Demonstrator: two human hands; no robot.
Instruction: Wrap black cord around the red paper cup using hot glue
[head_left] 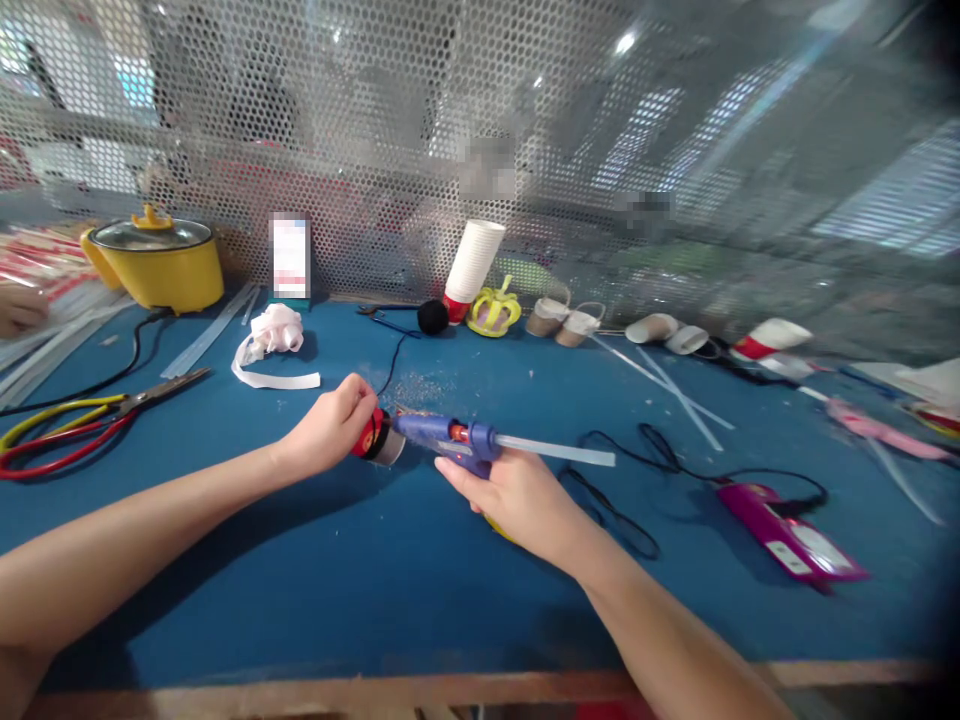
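My right hand (517,495) is wrapped round the handle of a blue hot glue gun (442,437), whose nozzle points left. A clear glue stick (555,450) juts out of its back end. My left hand (330,425) grips a small red paper cup (369,437) with a whitish rim, tipped on its side above the table. The nozzle is right at the cup; whether they touch I cannot tell. From near the cup a black cord (394,365) runs back to a black ball of yarn (433,317).
Scissors (127,402) and a yellow electric pot (161,265) lie left, near another person's hand (21,308). White ribbon (277,330), stacked paper cups (474,265) and a yellow pumpkin-shaped item (493,308) stand at the back. Right are loose glue sticks (690,400) and a purple power strip (791,535).
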